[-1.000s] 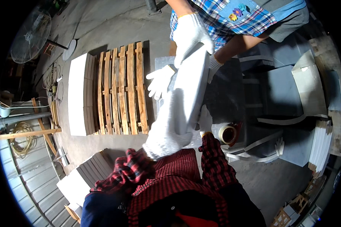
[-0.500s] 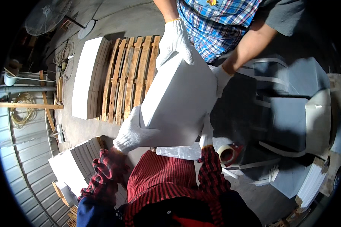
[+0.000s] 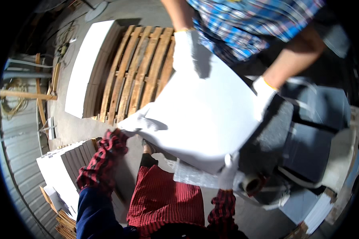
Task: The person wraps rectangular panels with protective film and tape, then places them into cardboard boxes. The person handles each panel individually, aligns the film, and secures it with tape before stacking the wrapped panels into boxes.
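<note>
Swinging from that steeper tilt to broad face up, the white slab [image 3: 211, 115] now stretches across to the co-worker [image 3: 247, 30], left hand [image 3: 137, 121] gripping its left corner, right hand [image 3: 229, 170] clasping its near edge, load seemingly shared.

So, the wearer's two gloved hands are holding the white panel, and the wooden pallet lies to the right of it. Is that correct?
Not quite: the side is wrong. The head view shows the wooden pallet to the left of the white panel. The wearer's left hand and right hand, both gloved, are indeed holding the panel.
</note>
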### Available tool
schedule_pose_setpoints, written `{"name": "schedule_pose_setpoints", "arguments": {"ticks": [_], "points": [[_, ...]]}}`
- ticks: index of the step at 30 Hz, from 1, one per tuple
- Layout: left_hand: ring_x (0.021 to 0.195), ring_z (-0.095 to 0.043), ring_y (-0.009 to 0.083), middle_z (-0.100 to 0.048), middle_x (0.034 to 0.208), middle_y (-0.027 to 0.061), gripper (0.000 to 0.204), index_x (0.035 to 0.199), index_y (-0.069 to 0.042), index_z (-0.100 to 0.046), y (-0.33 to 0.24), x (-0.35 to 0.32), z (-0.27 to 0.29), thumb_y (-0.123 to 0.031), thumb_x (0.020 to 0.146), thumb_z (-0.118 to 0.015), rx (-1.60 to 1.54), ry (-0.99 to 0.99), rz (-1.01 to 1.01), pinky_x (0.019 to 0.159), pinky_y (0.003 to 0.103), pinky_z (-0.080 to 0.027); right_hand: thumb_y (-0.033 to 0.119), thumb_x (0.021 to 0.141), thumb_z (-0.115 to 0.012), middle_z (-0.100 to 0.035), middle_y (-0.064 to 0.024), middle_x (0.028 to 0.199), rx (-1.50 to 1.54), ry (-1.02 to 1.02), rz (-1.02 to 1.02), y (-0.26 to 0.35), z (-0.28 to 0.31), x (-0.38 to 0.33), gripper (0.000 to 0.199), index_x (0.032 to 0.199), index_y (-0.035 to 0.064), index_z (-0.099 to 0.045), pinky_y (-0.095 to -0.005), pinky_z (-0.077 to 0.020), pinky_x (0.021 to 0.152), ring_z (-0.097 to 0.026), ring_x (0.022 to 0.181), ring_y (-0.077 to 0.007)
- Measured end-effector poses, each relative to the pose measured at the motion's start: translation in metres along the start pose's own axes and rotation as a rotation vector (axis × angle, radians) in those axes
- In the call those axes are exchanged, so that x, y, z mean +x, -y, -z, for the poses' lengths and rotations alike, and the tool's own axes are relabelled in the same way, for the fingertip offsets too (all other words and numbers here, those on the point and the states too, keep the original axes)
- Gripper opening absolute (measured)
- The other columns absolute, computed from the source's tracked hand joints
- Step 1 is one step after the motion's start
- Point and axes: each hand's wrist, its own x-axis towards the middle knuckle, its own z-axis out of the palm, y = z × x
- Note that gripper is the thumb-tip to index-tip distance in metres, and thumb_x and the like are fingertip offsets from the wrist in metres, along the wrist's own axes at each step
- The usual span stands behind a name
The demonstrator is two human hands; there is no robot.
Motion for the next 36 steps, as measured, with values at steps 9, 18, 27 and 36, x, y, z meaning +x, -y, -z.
{"name": "schedule_pose_setpoints", "arguments": {"ticks": [9,18,27,36], "points": [[0.117,-0.056,0.0217,-0.056,0.132,0.0148,0.085,0.145,0.002,-0.038,0.054,0.028,0.049,-0.015,0.073,-0.081,-0.117,0.380,-0.344,0.100,0.035,-0.048,0.054,0.101,-0.041,-0.039,-0.0137,0.150,0.196,-0.053,-0.089,0.024,-0.038,0.000,0.073,0.151,0.0012,-0.033,-0.0408,-0.0314,0.112,-0.040,0.135,-0.0275],[0.102,-0.061,0.0149,-0.066,0.115,0.0116,0.068,0.129,0.006,-0.053,0.097,-0.059,0.099,-0.028,0.077,-0.081,-0.334,0.215,-0.360,0.091,0.030,-0.051,0.061,0.100,-0.040,-0.035,-0.0113,0.156,0.363,0.132,-0.184,0.053,-0.087,-0.096,0.078,0.153,0.0044,-0.030,-0.0428,-0.0310,0.114,-0.037,0.137,-0.0326],[0.111,-0.062,0.0190,-0.067,0.117,0.0119,0.061,0.129,0.003,-0.055,0.043,-0.282,0.199,-0.021,0.080,-0.082,-0.382,-0.206,-0.144,0.098,0.033,-0.049,0.054,0.101,-0.045,-0.046,-0.0083,0.147,0.437,0.461,-0.274,0.132,-0.254,-0.196,0.067,0.146,0.0045,-0.039,-0.0409,-0.0382,0.109,-0.045,0.131,-0.0268],[0.106,-0.065,0.0202,-0.067,0.114,0.0124,0.062,0.132,0.003,-0.053,0.027,-0.351,0.350,-0.020,0.081,-0.078,-0.404,-0.549,-0.028,0.095,0.036,-0.051,0.054,0.099,-0.051,-0.050,-0.0079,0.141,0.334,0.687,-0.460,0.155,-0.445,-0.155,0.064,0.142,0.0073,-0.044,-0.0424,-0.0414,0.106,-0.049,0.126,-0.0268]]}}
